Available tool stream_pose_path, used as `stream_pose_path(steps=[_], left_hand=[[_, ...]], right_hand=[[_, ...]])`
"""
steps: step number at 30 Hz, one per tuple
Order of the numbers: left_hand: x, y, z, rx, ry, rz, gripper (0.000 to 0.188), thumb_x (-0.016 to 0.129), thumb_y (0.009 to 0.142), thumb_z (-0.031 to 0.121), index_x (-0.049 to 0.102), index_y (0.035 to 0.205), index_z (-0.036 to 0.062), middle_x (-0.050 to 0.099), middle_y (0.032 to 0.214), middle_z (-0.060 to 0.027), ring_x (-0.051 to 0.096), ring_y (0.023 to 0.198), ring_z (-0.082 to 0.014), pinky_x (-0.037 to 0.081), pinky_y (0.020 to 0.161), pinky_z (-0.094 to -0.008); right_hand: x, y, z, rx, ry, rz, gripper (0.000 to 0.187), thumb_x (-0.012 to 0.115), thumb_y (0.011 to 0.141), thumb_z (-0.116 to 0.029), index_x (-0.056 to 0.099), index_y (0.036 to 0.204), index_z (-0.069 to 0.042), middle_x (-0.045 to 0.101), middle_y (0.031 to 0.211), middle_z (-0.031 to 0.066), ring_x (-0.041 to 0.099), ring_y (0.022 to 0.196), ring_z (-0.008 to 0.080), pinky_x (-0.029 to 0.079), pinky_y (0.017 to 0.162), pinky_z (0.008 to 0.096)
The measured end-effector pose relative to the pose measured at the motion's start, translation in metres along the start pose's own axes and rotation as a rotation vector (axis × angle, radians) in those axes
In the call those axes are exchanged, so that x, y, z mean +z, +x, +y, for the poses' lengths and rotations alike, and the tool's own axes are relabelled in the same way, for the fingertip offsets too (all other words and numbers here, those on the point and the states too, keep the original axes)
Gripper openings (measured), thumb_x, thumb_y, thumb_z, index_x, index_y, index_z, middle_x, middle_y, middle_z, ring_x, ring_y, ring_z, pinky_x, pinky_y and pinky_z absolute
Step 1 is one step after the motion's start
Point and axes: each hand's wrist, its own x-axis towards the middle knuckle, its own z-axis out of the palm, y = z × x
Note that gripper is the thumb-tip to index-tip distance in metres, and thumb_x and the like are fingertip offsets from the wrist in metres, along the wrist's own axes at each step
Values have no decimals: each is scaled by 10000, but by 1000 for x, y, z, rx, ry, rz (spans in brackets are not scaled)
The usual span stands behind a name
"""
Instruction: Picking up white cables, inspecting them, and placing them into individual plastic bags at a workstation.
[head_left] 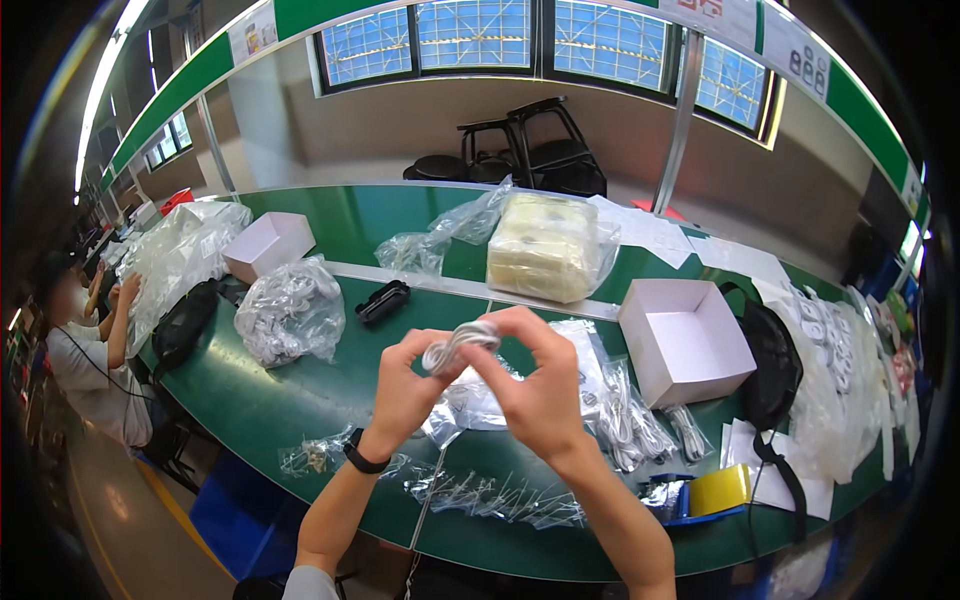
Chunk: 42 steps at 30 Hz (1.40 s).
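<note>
Above the green table [390,510], my left hand [405,395] and my right hand [545,395] both pinch a coiled white cable [460,345]. The coil's two ends sit between the fingertips, one in each hand. A black band circles my left wrist. Beneath my hands lie flat clear plastic bags [475,405], partly covered by my fingers. Bagged white cables [632,430] are just right of my right forearm. Nearer the table's front edge stretches a row of small clear bags [510,500] with thin contents I cannot make out.
Right of my hands stand an open white box [685,345], a black pouch [772,375] and a yellow-and-blue tape dispenser [718,490]. A plastic-wrapped yellowish stack [545,245], a bag of white cables [290,312] and a black object [383,302] lie beyond. A person [95,370] sits far left.
</note>
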Motion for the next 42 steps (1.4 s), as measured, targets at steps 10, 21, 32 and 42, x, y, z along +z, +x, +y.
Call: stream_pose_path(steps=[10, 21, 32, 42], left_hand=[[-4, 6, -19, -235, -448, -144, 123, 646, 921, 79, 654, 906, -43, 717, 862, -133, 702, 799, -174, 556, 776, -298], [0, 1, -6, -99, -439, -42, 224, 594, 964, 98, 686, 1084, -67, 716, 954, -130, 690, 812, -178, 583, 727, -313], [4, -7, -1, 19, -233, -84, 297, 506, 1019, 143, 647, 1195, -51, 713, 1041, -103, 634, 931, -94, 502, 807, -227], [14, -9, 8, -76, -476, -74, 315, 554, 968, 23, 559, 1262, -88, 682, 1102, -191, 657, 1048, -197, 515, 914, -282]], right_hand=[[-28, 12, -8, 121, 22, 96, 198, 733, 855, -81, 668, 1006, 28, 709, 887, 69, 668, 830, 124, 515, 770, 239], [-23, 12, 0, 162, 30, 79, 177, 737, 852, -86, 656, 963, 25, 699, 858, 57, 663, 788, 104, 515, 716, 220], [-13, 10, 11, 276, 189, 214, 171, 726, 877, -122, 625, 874, 16, 656, 790, 47, 608, 694, 80, 507, 600, 227], [-16, 12, 14, 224, 332, 341, 205, 696, 914, -182, 608, 898, 1, 671, 813, 67, 651, 719, 118, 535, 626, 246]])
